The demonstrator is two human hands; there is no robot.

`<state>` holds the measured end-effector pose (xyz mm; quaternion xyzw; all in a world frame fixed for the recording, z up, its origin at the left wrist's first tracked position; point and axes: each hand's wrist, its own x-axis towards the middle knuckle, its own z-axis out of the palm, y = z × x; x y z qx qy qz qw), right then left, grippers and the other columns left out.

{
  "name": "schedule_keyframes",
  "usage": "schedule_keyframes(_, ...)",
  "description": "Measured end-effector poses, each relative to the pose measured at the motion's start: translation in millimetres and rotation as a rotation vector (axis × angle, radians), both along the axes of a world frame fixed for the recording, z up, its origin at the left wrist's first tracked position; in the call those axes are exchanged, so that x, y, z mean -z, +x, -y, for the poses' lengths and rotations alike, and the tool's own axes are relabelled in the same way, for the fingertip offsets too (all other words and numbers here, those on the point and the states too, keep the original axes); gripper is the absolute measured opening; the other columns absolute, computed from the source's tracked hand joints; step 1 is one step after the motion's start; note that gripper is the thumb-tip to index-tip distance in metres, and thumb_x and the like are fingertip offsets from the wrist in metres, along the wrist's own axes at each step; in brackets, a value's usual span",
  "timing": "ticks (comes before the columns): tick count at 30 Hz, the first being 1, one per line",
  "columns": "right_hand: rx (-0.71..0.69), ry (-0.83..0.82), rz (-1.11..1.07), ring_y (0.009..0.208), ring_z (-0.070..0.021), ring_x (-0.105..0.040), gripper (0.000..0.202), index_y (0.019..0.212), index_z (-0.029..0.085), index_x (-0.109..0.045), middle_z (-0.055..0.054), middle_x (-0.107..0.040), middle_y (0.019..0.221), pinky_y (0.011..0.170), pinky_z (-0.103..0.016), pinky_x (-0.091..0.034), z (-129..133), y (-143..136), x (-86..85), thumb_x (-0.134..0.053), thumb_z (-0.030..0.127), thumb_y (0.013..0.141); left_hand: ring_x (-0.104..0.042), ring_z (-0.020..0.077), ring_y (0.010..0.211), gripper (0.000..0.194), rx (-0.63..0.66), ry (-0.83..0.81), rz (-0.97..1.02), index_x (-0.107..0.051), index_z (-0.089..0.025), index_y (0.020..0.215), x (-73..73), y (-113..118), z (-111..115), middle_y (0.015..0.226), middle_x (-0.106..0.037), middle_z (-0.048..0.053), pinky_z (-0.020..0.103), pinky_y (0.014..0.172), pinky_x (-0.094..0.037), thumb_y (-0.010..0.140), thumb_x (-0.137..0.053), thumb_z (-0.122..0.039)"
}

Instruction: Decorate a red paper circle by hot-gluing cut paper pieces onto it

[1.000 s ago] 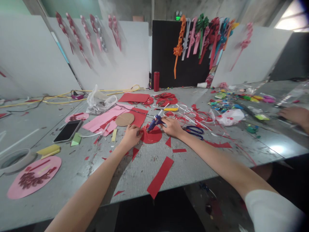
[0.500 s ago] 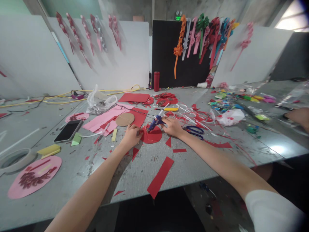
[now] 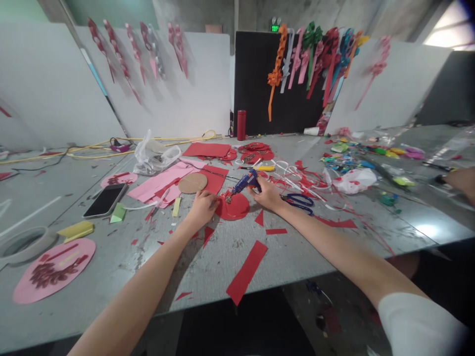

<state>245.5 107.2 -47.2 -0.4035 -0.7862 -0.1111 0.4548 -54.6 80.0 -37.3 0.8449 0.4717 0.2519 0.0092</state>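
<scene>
Glue gun [image 3: 245, 183], blue, sits in the right hand [image 3: 267, 196], whose fingers are wrapped around its grip; the nozzle slants down to the left and ends at the upper left edge of a red paper disc [image 3: 233, 206] lying flat on the grey table [image 3: 222, 257]. The left hand [image 3: 201, 208] rests curled at the disc's left edge, fingertips pinching or pressing something small and red there; whether it truly grips it cannot be told. Just right of the right hand lie blue-handled scissors [image 3: 300, 201] among red paper scraps. A longer red strip [image 3: 247, 271] lies nearer the table's front edge. Behind the left hand are a brown cardboard disc [image 3: 192, 183] and pink sheets [image 3: 161, 184], and farther left a dark phone [image 3: 104, 200]. At the far right edge another person's hand [image 3: 462, 181] rests on the table, well apart.
</scene>
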Motion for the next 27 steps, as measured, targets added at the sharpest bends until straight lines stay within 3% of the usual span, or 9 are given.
schedule_keyframes(5, -0.007, -0.042, 0.003, 0.077, -0.0222, -0.068, 0.022, 0.105, 0.021, -0.058, -0.006, -0.069, 0.088, 0.068, -0.031, -0.047, 2, 0, -2.5, -0.061, 0.042, 0.101, -0.064, 0.0299, 0.113, 0.034, -0.223, 0.021, -0.192, -0.076, -0.015, 0.113, -31.4, -23, 10, 0.116, -0.072, 0.018, 0.040, 0.095, -0.051, 0.099, -0.045, -0.017)
schedule_keyframes(11, 0.005, -0.066, 0.007, 0.076, -0.0213, -0.066, 0.025, 0.109, 0.020, -0.058, -0.006, -0.070, 0.088, 0.068, -0.030, -0.046, 4, -1, -5.0, -0.062, 0.043, 0.101, -0.073, 0.0304, 0.098, 0.025, -0.566, -0.244, -0.345, -0.078, -0.016, 0.098, -58.5, -99, 1, 0.101, -0.078, 0.015, 0.032, 0.078, -0.052, 0.086, -0.056, -0.020)
schedule_keyframes(16, -0.002, -0.073, -0.008, 0.076, -0.0211, -0.066, 0.019, 0.103, 0.022, -0.057, -0.005, -0.070, 0.088, 0.068, -0.030, -0.046, 2, 0, -2.3, -0.061, 0.040, 0.100, -0.074, 0.0253, 0.089, 0.022, -0.503, -0.502, -0.308, -0.081, -0.019, 0.090, -63.5, -141, -14, 0.089, -0.081, 0.008, 0.026, 0.071, -0.051, 0.077, -0.070, -0.033)
schedule_keyframes(22, 0.003, -0.053, -0.005, 0.078, -0.0223, -0.067, 0.018, 0.101, 0.022, -0.057, -0.006, -0.070, 0.090, 0.069, -0.031, -0.047, -1, 0, 0.9, -0.062, 0.040, 0.099, -0.073, 0.0223, 0.086, 0.026, -0.388, -0.477, -0.303, -0.081, -0.021, 0.092, -59.8, -134, -15, 0.092, -0.080, 0.004, 0.025, 0.071, -0.050, 0.072, -0.071, -0.035)
schedule_keyframes(27, 0.003, -0.060, 0.009, 0.081, -0.0231, -0.068, 0.021, 0.105, 0.022, -0.058, -0.006, -0.070, 0.093, 0.070, -0.030, -0.048, -2, 1, 1.6, -0.062, 0.042, 0.100, -0.072, 0.0224, 0.087, 0.023, -0.370, -0.466, -0.305, -0.079, -0.020, 0.088, -54.9, -128, -15, 0.092, -0.079, 0.006, 0.025, 0.070, -0.048, 0.075, -0.066, -0.033)
